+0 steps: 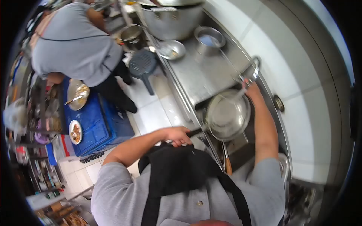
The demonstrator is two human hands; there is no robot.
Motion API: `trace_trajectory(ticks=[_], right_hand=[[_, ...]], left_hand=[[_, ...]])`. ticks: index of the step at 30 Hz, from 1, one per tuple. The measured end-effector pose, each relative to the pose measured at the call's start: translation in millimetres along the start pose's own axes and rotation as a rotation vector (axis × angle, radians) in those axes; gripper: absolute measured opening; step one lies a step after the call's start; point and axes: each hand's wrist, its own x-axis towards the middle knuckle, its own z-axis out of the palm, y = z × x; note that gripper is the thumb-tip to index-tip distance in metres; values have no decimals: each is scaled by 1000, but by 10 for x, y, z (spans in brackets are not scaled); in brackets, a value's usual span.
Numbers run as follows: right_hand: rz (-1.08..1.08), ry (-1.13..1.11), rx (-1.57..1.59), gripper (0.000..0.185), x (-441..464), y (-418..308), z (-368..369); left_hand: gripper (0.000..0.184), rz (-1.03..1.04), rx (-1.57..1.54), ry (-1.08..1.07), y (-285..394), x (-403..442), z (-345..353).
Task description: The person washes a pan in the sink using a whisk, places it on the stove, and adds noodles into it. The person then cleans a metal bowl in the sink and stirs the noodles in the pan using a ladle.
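My left hand (177,136) is closed around the dark handle of a frying pan (228,115). The pan is held over the sink (241,148), its shiny round inside facing up. My right hand (252,91) reaches to the faucet (255,69) at the wall side, its fingers closed at the base near a red part. A pale streak, which looks like running water, runs from there toward the pan. Below the pan, a utensil with a wooden handle (227,165) lies in the sink.
A large metal pot (171,22), a small bowl (172,49) and a steel container (209,40) stand on the steel counter (196,75). To the left, a person in grey (75,41) bends beside a blue chest (88,116). A dark stool (143,64) stands between.
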Motion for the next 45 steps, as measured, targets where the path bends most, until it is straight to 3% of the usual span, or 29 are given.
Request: trace_trajectory(ticks=[1, 3, 4, 7, 9, 12, 24, 36, 40, 42, 45], right_hand=[[12, 43, -72, 15, 27, 194, 265], [56, 18, 67, 27, -54, -59, -17], [173, -113, 110, 28, -18, -95, -70], [335, -26, 195, 27, -93, -456, -316], [523, -181, 295, 29, -139, -609, -314], [491, -256, 122, 35, -291, -856, -389], [491, -573, 65, 55, -267, -978, -661], [400, -754, -80, 61, -139, -1117, -823], [362, -750, -107, 60, -149, -1085, -781], [330, -579, -44, 40, -203, -1100, -785], [336, -621, -79, 43, -161, -1119, -806]], left_hand=[[19, -28, -126, -21, -58, 42, -70], [18, 1, -163, -139, -98, 99, -69], [17, -15, -172, -145, -102, 100, -37], [17, -10, -212, -160, -205, 264, -63], [17, 6, -255, -156, -276, 316, -81], [16, 10, -241, -156, -256, 324, -147], [15, -62, -351, -244, -288, 352, -251], [13, -44, -332, -274, -325, 382, -306], [13, -27, -334, -270, -348, 411, -326], [13, -29, -342, -272, -339, 392, -327], [12, -33, -324, -284, -327, 401, -338]])
